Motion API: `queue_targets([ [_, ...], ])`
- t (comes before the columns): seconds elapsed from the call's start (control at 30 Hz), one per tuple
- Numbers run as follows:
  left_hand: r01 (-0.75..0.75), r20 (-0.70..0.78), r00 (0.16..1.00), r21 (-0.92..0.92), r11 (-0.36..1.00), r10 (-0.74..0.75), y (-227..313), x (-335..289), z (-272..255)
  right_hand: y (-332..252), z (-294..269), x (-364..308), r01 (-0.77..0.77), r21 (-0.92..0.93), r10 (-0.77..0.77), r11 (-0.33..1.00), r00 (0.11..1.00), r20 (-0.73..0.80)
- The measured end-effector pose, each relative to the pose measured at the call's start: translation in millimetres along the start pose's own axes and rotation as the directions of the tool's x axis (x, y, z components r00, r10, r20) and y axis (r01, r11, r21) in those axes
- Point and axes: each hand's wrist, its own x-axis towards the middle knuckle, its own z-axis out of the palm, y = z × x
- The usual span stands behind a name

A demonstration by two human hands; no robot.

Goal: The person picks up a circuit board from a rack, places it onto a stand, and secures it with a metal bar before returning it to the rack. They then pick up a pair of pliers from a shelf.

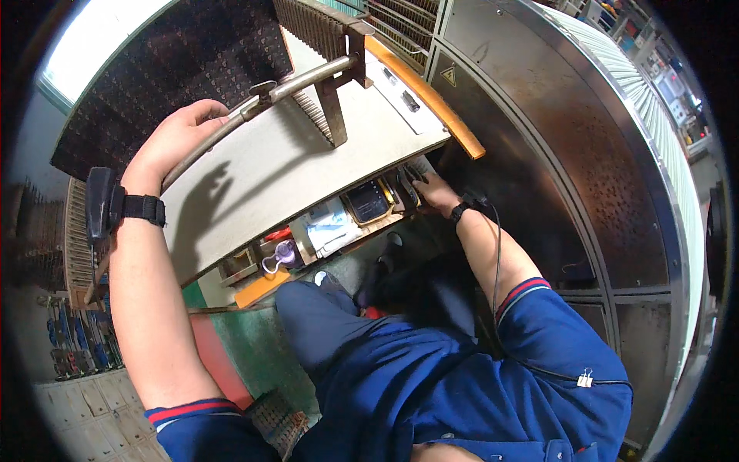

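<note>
My left hand (177, 138) is at the far left of the worktable, right against a long metal bar (242, 115). Its thumb and forefinger stand apart, the other fingers partly hidden; its shadow on the tabletop shows fingers spread. The bar joins a metal upright with a toothed comb (327, 115) at the right. Down in the pulled-out drawer, at its right end, my right hand (437, 194) has its fingers bent over dark objects that I cannot make out. Beside it lies a black tray (367, 202), then a white plastic packet (331, 225).
A purple cup-like item (282, 256) and an orange strip (262, 288) occupy the drawer's left part. Behind the pale tabletop (254, 173) rises a dark patterned panel (173, 65). Metal cabinet doors (531, 154) close off the right side. A cable (499, 269) runs along my right arm.
</note>
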Motion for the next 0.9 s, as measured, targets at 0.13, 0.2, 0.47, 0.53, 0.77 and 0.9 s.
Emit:
queue_targets([
  [0.13, -0.021, 0.004, 1.000, -0.021, 1.000, 0.021, 2, -2, -1, -14, 0, -4, -0.068, -0.114, 0.068, 0.991, 0.998, 0.001],
  [0.2, 0.006, 0.017, 1.000, -0.010, 1.000, -0.006, 8, 0, -1, -9, -1, -4, -0.037, -0.328, 0.020, 0.944, 0.998, -0.056],
  [0.47, -0.022, 0.013, 1.000, -0.031, 0.999, 0.023, 2, -2, -2, -43, 17, -42, 0.185, -0.761, -0.299, 0.622, 0.954, -0.012],
  [0.53, -0.023, 0.012, 1.000, -0.031, 0.999, 0.023, 5, -2, -3, -39, 21, -45, 0.219, -0.741, -0.398, 0.634, 0.915, -0.070],
  [0.77, -0.038, 0.015, 0.999, -0.029, 0.999, 0.038, 1, 1, -2, -53, 25, -49, 0.234, -0.786, -0.336, 0.572, 0.941, 0.035],
  [0.9, -0.065, 0.014, 0.998, -0.023, 0.998, 0.066, -6, 2, -1, -63, 28, -58, 0.219, -0.779, -0.326, 0.587, 0.945, 0.019],
])
